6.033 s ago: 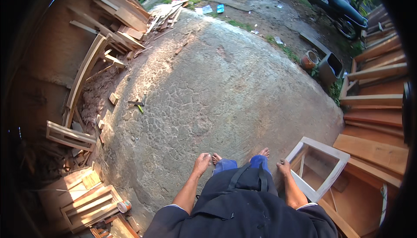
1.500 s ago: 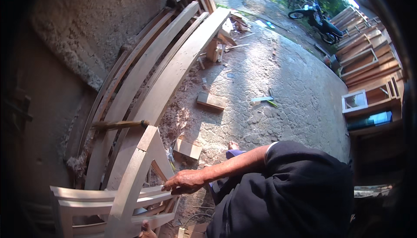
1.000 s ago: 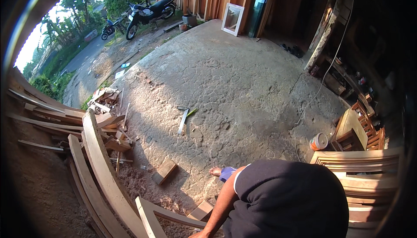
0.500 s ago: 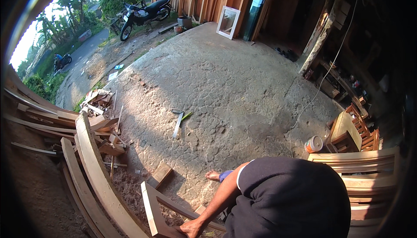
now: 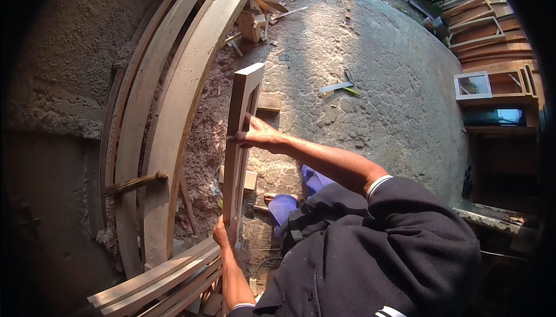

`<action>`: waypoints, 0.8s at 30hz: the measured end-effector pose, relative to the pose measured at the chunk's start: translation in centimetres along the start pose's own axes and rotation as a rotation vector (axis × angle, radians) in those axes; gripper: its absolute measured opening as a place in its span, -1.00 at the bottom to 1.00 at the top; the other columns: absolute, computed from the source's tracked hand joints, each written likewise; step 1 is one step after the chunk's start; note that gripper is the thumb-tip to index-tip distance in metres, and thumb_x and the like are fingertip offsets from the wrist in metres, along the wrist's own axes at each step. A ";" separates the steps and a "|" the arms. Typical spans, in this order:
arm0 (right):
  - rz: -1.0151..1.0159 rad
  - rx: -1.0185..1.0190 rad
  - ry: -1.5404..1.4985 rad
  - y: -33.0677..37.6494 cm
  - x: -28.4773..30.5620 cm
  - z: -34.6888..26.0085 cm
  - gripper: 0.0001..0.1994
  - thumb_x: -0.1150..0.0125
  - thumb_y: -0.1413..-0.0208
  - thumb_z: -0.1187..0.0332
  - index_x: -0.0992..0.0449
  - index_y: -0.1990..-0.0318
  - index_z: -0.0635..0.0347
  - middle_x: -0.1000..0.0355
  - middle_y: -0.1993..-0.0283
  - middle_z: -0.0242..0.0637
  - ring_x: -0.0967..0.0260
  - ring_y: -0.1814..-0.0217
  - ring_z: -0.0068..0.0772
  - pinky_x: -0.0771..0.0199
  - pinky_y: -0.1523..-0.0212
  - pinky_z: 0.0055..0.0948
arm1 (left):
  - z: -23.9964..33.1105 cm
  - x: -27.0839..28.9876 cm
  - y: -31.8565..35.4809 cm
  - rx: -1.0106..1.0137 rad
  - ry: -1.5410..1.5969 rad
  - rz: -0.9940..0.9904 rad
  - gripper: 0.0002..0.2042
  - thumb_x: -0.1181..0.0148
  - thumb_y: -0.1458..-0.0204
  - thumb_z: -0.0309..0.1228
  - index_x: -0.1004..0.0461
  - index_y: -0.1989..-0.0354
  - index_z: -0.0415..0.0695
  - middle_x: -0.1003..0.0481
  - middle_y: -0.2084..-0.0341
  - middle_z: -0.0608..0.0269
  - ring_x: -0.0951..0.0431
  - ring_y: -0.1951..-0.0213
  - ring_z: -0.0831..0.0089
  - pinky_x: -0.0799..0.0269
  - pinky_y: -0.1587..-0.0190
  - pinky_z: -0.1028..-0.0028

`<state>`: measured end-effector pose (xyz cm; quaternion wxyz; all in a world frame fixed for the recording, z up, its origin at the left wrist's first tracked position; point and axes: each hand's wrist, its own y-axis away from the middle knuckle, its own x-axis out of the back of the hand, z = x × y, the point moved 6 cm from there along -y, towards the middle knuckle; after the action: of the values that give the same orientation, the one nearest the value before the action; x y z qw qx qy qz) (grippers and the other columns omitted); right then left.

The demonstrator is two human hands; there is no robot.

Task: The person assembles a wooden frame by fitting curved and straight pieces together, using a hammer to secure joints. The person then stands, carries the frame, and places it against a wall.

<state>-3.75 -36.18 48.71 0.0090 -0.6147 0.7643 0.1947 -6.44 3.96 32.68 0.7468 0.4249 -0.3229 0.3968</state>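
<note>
Head view: right hand (image 5: 263,136) grips wooden frame (image 5: 231,169) near middle; left hand (image 5: 222,233) clasps its near end. Frame is held on edge, right of long curved boards (image 5: 184,79). Metal square (image 5: 336,86) lies beyond, on rough concrete floor (image 5: 399,108).

On my head I'm wearing a fisheye camera, looking down at my nearby left hand (image 5: 222,233) and right hand (image 5: 263,135).

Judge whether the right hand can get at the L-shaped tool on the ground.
Probably not: the right hand holds the wooden frame, and the L-shaped tool seems to lie well beyond it on the ground.
</note>
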 end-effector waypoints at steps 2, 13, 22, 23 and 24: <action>0.025 -0.036 -0.091 -2.1 2.4 0.2 -0.31 -0.45 -0.07 -0.01 -0.26 -0.21 0.15 -0.38 -0.03 -0.32 -0.44 -0.04 -0.40 -0.55 -0.05 -0.19 | 2.1 0.7 -0.9 -0.039 -0.024 0.068 -0.62 -0.43 -0.02 -0.17 -0.59 -0.02 0.05 -0.69 0.23 0.10 -0.69 0.19 0.09 -0.54 0.16 0.16; 0.139 -0.261 -0.014 -13.3 17.7 4.6 -0.15 -0.25 -0.21 -0.18 -0.13 -0.40 0.30 -0.31 -0.27 0.01 -0.42 -0.21 -0.06 -0.56 -0.12 -0.04 | 17.8 1.1 -9.9 0.044 -0.279 0.058 -0.60 -0.23 0.08 -0.46 -0.53 -0.02 -0.06 -0.65 0.34 -0.10 -0.65 0.19 -0.17 -0.51 0.09 -0.05; 0.141 -0.436 0.133 -10.8 26.7 13.7 -0.11 -0.23 -0.25 -0.11 0.05 -0.55 0.12 -0.31 -0.38 0.02 -0.46 -0.21 -0.06 -0.58 0.00 -0.08 | 20.1 -5.8 -21.0 0.014 -0.295 -0.085 -0.62 -0.24 0.10 -0.33 -0.50 0.05 -0.12 -0.63 0.29 -0.18 -0.63 0.16 -0.22 -0.47 0.04 -0.13; 0.157 -0.463 0.141 -9.3 27.8 15.6 -0.15 -0.23 -0.26 -0.07 0.02 -0.54 0.10 -0.32 -0.37 0.03 -0.47 -0.20 -0.04 -0.57 -0.02 -0.07 | 20.3 -6.7 -22.3 0.007 -0.300 -0.100 -0.62 -0.25 0.10 -0.33 -0.50 0.05 -0.13 -0.63 0.29 -0.19 -0.63 0.16 -0.22 -0.47 0.04 -0.13; 0.176 -0.510 0.133 -7.5 28.8 17.8 -0.19 -0.23 -0.27 -0.03 -0.01 -0.53 0.09 -0.32 -0.37 0.05 -0.47 -0.20 -0.02 -0.57 -0.03 -0.03 | 20.3 -7.5 -23.4 0.013 -0.330 -0.118 -0.61 -0.26 0.10 -0.32 -0.50 0.04 -0.15 -0.63 0.28 -0.18 -0.63 0.14 -0.20 -0.48 0.02 -0.10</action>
<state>-7.74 -58.95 22.86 -0.2131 -0.5399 0.7400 0.3398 7.37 -24.07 26.39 0.7030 0.5071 -0.4131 0.2793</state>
